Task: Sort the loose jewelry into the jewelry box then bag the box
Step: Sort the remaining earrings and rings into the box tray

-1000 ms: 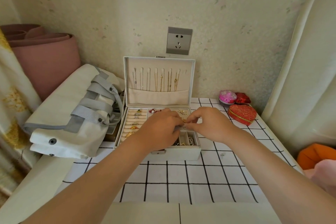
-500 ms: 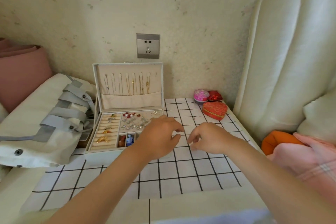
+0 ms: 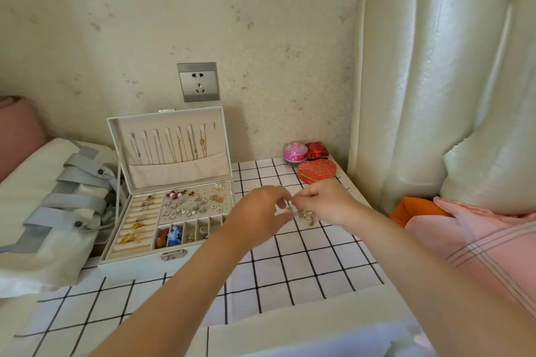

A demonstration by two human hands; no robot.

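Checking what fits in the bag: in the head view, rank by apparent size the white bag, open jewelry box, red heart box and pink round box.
1-2. White bag and jewelry box: look alike; the bag is cut off at the left edge, so unranked.
3. Red heart box.
4. Pink round box, slightly farther back.

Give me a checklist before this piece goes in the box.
1. Access: lid open, ok.
2. Grip: left hand and right hand pinch the piece, ok.
3. Type of piece, so which section: cannot tell, blurred.
4. Space: box front row, one slot towards the right looks empty, ok.
5. Tangles: cannot tell.
6. Later: bag lies beside box, ok.
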